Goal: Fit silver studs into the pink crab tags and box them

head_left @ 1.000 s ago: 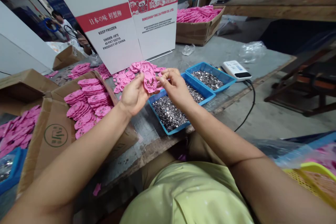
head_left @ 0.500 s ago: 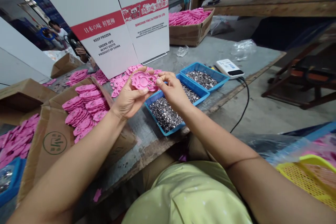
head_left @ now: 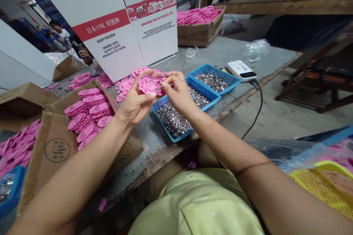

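My left hand (head_left: 135, 104) grips a pink molded plastic piece (head_left: 149, 85) with a round recess in its middle, thumb along the lower edge. At that piece's right end, the thumb and fingertips of my right hand (head_left: 178, 91) are pinched together. Whatever sits between those fingertips is too small to make out. Below my hands on the table stands a blue tray (head_left: 172, 139) full of small shiny metal parts (head_left: 172, 119). A second blue tray (head_left: 234, 82) behind it holds more of them. Loose pink pieces (head_left: 125, 86) lie behind my left hand.
On the left, an open cardboard box (head_left: 41, 147) holds stacked pink pieces (head_left: 96, 99). Tall white cartons (head_left: 110, 51) stand behind. A white device (head_left: 241, 70) with a black cable lies at right. Another box (head_left: 212, 31) of pink pieces sits farther back. A person (head_left: 59, 33) is at far left.
My right fingertips have shifted slightly left on the pink piece's right end and curled a little differently. The left hand keeps its grip, almost unmoved.
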A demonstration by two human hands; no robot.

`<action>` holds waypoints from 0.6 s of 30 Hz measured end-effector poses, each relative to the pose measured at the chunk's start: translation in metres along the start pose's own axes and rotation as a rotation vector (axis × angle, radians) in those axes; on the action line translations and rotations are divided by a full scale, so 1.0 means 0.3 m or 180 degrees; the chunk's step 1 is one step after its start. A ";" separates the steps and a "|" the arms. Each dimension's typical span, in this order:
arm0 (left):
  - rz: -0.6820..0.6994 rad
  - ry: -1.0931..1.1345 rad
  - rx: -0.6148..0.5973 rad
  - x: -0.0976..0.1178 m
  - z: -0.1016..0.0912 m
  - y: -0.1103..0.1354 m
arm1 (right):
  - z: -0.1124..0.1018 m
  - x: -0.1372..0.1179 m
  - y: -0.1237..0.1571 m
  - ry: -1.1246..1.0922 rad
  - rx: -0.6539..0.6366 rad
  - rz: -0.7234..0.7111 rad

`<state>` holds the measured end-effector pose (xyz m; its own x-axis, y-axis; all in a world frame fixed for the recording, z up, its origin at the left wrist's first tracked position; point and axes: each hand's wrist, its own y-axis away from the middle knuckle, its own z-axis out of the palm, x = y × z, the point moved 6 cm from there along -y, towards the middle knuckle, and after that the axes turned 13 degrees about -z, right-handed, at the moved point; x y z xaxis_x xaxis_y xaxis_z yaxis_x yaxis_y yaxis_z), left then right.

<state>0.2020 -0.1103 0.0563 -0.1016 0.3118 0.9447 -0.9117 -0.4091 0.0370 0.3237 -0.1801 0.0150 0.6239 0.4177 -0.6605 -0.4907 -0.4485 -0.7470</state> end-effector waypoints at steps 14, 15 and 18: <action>0.0036 -0.0064 0.0012 0.003 0.007 0.000 | 0.001 -0.003 -0.010 0.0176 0.0028 -0.0152; 0.0036 -0.0062 0.0006 0.003 0.006 -0.001 | 0.001 -0.003 -0.010 0.0193 0.0024 -0.0146; 0.0049 -0.0102 -0.0016 0.002 0.001 -0.002 | 0.001 -0.001 -0.011 0.0234 0.0007 -0.0120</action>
<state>0.2026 -0.1103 0.0569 -0.1029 0.2778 0.9551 -0.9122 -0.4093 0.0208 0.3249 -0.1786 0.0176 0.6849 0.3750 -0.6247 -0.4673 -0.4318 -0.7715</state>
